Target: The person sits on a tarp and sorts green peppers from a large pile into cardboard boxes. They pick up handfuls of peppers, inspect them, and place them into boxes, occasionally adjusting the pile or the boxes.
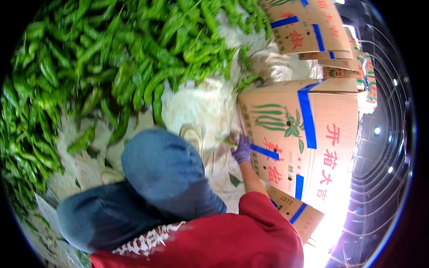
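Note:
My right hand [242,150], in a purple glove, touches the lower side of a large printed cardboard box [288,130] near a strip of blue tape. Beside its fingertips a thin green piece [228,142], perhaps a pepper or its stem, points left; whether the fingers grip it or the box edge cannot be told. My left hand is out of view. Before me a broad heap of long green peppers [134,53] covers the upper left, on a pale, stained ground sheet [197,104]. A few loose peppers [122,125] lie near my knees.
More cardboard boxes with blue tape [311,30] stand at the upper right, others behind them. A smaller box [296,214] lies by my right arm. My shoe [191,134] rests on the sheet between the heap and the large box. Loose leaves [234,180] lie about.

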A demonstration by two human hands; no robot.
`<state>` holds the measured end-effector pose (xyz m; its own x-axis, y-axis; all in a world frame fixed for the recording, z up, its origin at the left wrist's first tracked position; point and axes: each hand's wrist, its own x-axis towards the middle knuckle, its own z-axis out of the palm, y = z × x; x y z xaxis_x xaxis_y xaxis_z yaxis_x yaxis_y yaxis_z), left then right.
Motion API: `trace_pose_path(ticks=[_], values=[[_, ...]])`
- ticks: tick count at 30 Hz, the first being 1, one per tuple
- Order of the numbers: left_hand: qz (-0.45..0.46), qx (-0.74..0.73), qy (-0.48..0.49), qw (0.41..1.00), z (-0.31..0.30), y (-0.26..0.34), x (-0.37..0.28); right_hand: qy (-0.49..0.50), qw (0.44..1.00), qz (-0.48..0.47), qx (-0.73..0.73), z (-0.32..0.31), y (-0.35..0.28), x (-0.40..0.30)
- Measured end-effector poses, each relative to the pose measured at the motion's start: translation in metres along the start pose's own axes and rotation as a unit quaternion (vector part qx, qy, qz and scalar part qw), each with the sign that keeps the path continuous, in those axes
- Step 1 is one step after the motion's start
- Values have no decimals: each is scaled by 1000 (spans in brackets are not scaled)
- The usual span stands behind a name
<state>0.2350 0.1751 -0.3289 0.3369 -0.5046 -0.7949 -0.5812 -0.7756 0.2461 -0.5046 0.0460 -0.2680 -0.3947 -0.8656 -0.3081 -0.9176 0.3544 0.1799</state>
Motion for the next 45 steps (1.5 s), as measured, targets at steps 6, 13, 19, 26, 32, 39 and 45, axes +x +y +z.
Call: trace_pose_path(ticks=[6,13,19,26,32,39,45], values=[[54,6,-3,999,9,111,78,-116,989,27,91,43,9,-6],[98,-5,-42,994,5,242,127,-230,962,49,-137,-120,23,-89],[160,-22,-54,985,5,316,140,388,909,80,-130,-345,53,-51],[198,-57,-40,978,7,333,115,-34,986,134,97,-457,167,-105],[181,-153,-15,971,-6,311,78,211,977,31,-10,-372,136,-143],[182,-459,-62,867,-23,154,27,443,881,59,-153,-207,24,-132],[245,-555,57,793,-51,120,-44,437,837,-328,-23,-183,60,-152]])
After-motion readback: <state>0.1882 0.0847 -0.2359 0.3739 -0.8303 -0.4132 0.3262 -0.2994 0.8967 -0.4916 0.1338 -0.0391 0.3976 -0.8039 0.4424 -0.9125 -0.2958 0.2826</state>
